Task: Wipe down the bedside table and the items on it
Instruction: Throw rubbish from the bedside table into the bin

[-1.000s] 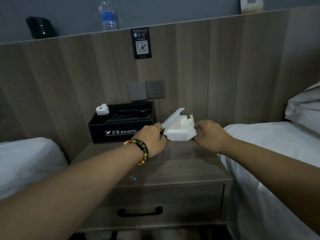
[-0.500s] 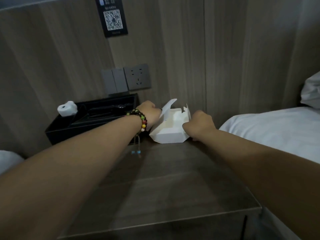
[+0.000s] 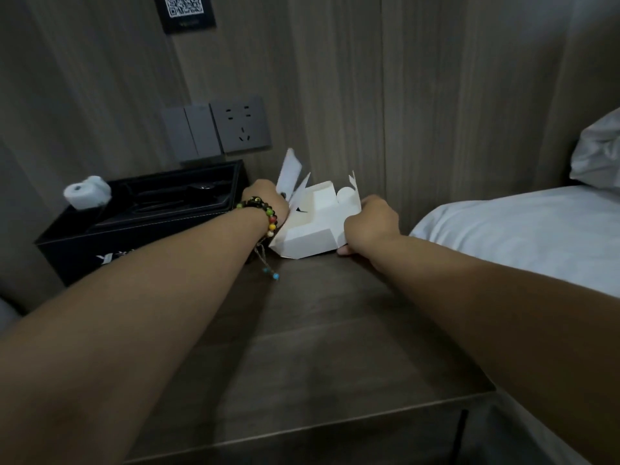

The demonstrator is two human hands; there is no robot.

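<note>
**Fingers on the white box, no wiping visible yet**

Head view: fingers [image 3: 343, 251] of the right hand [image 3: 370, 219] curl round the right end of the white cardboard box [image 3: 308, 234], thumb tip showing under its lower edge. Left hand [image 3: 266, 198], w/ a beaded bracelet [image 3: 268, 216] on the wrist, grips the box's left side by the raised flaps [image 3: 291, 172]; its fingertips are hidden behind the card, so exact hold can't be told. Box sits at the back of the worktop [image 3: 318, 347], near the wall panel, just beside the black hotel tray [image 3: 134, 229], lid open, tilted a bit.

Progress, as a judgement: early. No cloth in either hand, nothing on the worktop looks wiped or wet. Box is prob. being handled or shifted first; worktop, tray and the small white roll [image 3: 87, 193] in it are all left to do.

Pose: both forearms reach forward and slightly inward, wrists low over the worktop, hands at opposite ends of the box. Bed [image 3: 520, 229] lies to the right.
</note>
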